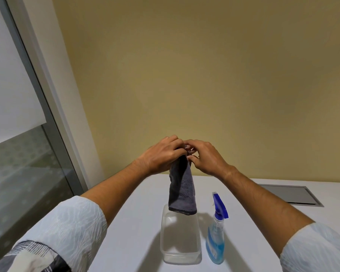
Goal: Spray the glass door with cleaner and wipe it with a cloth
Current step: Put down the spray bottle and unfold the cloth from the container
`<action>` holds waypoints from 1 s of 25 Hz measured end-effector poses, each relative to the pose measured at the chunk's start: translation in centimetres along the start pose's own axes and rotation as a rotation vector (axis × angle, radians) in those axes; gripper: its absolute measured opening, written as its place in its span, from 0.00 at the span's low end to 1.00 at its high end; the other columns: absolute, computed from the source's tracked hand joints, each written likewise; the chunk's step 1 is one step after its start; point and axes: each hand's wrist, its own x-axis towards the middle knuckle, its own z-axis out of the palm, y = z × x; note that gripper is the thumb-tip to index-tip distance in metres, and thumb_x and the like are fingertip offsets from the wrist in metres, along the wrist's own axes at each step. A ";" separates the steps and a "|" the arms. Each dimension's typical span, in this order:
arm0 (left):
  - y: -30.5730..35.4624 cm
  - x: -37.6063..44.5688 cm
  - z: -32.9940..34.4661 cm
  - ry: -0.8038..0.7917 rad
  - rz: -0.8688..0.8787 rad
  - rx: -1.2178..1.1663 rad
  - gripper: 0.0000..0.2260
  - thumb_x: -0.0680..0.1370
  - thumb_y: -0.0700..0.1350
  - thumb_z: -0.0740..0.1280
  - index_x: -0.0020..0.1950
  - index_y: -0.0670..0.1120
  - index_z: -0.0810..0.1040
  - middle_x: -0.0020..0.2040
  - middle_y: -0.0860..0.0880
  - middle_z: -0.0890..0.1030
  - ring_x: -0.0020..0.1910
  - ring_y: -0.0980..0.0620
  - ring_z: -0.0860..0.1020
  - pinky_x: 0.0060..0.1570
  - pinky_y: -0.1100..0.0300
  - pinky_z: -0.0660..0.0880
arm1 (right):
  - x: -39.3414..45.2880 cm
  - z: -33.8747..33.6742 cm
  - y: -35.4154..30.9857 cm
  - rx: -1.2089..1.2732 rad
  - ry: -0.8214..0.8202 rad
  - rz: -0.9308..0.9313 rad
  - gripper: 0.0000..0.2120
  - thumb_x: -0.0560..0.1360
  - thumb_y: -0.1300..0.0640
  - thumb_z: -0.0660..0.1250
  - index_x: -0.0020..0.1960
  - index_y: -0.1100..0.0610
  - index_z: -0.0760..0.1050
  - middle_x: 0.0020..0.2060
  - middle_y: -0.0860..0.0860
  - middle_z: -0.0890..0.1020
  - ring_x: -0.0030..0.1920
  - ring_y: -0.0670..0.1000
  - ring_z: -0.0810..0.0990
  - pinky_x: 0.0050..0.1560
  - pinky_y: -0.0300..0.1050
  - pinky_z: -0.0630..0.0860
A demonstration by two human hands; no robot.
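Note:
A dark grey cloth [182,190] hangs down from both my hands above the white table [137,222]. My left hand [163,154] grips its top edge, fingers curled round the fabric. My right hand [205,156] pinches the same top edge from the right side. The cloth's lower hem dangles just over a clear plastic container [181,246]. A spray bottle [217,232] with blue liquid and a blue trigger head stands upright on the table to the right of the container. The glass door [22,173] with its grey metal frame is at the left.
A frosted film covers the upper part of the glass. A grey recessed panel [290,194] lies flush in the table at the right. A plain yellow wall [204,75] stands directly behind the table.

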 end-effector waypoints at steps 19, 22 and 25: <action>-1.3 -0.9 0.0 -0.077 -0.394 -0.135 0.32 0.73 0.67 0.59 0.58 0.41 0.80 0.52 0.42 0.76 0.50 0.45 0.75 0.47 0.48 0.77 | -0.8 -2.3 0.3 -0.172 0.038 -0.229 0.13 0.67 0.61 0.72 0.50 0.56 0.80 0.55 0.53 0.78 0.53 0.54 0.74 0.43 0.54 0.79; -1.5 -0.8 0.0 -0.180 -0.362 -0.080 0.35 0.73 0.69 0.55 0.63 0.42 0.78 0.54 0.42 0.75 0.51 0.46 0.74 0.49 0.49 0.76 | -0.7 -2.5 0.2 -0.218 -0.002 -0.273 0.11 0.66 0.61 0.72 0.49 0.57 0.80 0.56 0.53 0.80 0.54 0.54 0.74 0.46 0.54 0.78; -1.7 -0.8 0.1 -0.267 -0.300 -0.054 0.35 0.74 0.69 0.53 0.68 0.45 0.75 0.58 0.41 0.74 0.54 0.46 0.72 0.52 0.49 0.75 | -0.6 -2.6 0.4 -0.257 -0.057 -0.296 0.13 0.64 0.61 0.71 0.49 0.57 0.80 0.53 0.51 0.83 0.56 0.55 0.75 0.51 0.55 0.76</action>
